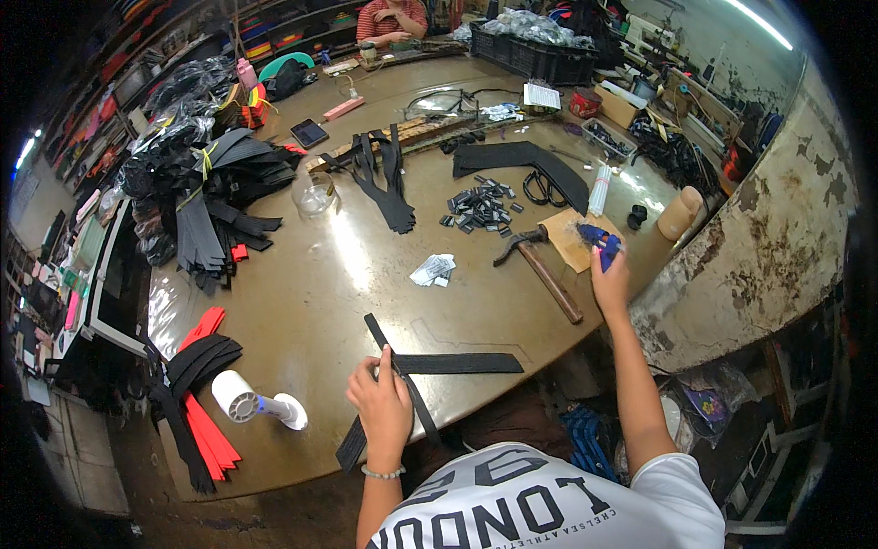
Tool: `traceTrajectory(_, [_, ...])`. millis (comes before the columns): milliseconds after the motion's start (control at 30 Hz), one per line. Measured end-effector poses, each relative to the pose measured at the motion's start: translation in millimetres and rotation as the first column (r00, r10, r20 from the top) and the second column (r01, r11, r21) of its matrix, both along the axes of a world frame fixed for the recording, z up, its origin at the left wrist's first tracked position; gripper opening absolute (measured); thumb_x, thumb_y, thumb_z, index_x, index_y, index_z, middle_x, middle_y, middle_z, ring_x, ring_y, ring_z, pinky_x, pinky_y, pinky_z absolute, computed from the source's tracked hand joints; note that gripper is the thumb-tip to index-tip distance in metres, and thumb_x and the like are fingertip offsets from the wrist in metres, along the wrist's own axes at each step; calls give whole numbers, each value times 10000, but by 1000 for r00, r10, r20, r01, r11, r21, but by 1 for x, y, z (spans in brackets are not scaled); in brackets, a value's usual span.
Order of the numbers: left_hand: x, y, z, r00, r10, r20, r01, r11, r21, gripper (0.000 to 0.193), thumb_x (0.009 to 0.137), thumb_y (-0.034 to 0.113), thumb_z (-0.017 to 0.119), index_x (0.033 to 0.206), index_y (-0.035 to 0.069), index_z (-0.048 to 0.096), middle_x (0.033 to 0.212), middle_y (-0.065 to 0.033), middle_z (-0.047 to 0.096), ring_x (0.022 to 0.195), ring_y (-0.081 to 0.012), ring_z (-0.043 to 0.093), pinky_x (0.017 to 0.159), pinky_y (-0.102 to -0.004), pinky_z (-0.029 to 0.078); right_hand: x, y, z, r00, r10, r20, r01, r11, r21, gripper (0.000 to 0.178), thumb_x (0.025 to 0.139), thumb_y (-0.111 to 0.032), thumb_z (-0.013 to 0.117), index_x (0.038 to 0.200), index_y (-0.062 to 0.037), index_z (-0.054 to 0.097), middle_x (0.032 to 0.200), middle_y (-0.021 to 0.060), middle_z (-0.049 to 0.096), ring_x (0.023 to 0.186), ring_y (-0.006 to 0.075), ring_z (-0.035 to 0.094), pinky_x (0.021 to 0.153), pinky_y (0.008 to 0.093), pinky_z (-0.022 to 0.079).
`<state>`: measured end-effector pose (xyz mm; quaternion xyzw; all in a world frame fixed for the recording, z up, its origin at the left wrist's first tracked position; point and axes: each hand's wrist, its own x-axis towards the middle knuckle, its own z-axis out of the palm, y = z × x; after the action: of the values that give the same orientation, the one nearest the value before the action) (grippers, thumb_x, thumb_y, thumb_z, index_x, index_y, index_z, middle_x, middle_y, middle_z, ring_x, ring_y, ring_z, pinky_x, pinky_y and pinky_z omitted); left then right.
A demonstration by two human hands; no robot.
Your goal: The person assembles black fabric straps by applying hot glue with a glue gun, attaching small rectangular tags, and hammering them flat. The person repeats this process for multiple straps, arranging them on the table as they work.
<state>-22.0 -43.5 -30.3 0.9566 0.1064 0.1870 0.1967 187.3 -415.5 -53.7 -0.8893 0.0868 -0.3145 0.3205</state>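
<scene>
My left hand point(380, 407) is at the table's near edge, its index finger pressing on crossed black straps and the other fingers curled. One wide black strap point(462, 363) lies flat to the right of it, and a narrower black strap point(422, 412) crosses under the fingers. Farther right, my right hand point(611, 274) grips a blue glue gun point(599, 240) over a piece of brown cardboard point(565, 240). A hammer point(549, 279) with a wooden handle rests just left of that hand. White glue sticks point(600, 190) lie beyond the gun.
Small dark buckle-like pieces point(480, 206) are heaped mid-table near white labels point(433, 270). Bundles of black straps point(206, 206) and red straps point(208, 435) lie left, near a white spool-like stand point(261, 405). A person point(391, 23) sits at the far end.
</scene>
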Motion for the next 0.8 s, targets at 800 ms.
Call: traceTrajectory(800, [14,5,9,1000,20,-21,-22,996,-90,360,926,140,622,1282,85,617,1152,-138,555,1083,-321,503,947,-438,402,-3,-2,11,996,78,-50,-79,997,-25,568,970,-263,625,1443,-127,342,1067,272,673,962,442,672,786,484,521])
